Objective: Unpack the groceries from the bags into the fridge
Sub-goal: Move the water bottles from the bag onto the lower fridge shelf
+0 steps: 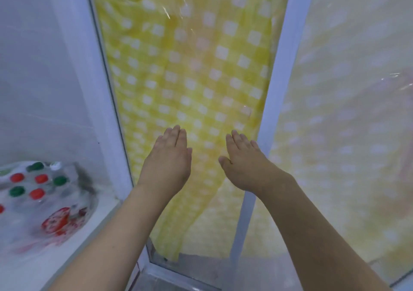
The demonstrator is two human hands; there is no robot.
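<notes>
We have both hands stretched out flat in front of us, the left hand [168, 156] and the right hand [245, 158] side by side and a little apart, fingers straight and close together, palms down or forward, holding nothing. They hover before a yellow checked curtain [190, 71] that hangs behind glass [223, 266] between two pale frame posts [277, 67]; we cannot tell whether the fingertips touch the glass or stop just short of it. Neither a fridge nor a bag is plainly in view, so the nearest thing belonging to our task is the pack of bottles [38, 192] wrapped in clear plastic, which sits low on the left on a white bench [73, 252], beside the left frame post. It lies down and to the left of both hands, well apart from them, and our left hand is clearly the nearer one; the right would have to cross over the left forearm to reach it. The pack is blurred, so its long axis is a guess: it seems to run away from us, along the wall. Of caps we count about eight, five or so red and three green, though the blur and the left edge of the view may hide more. A red label [57, 220] shows on the near side of the wrapping. We judge the next move to be a turn left and down toward the pack.
</notes>
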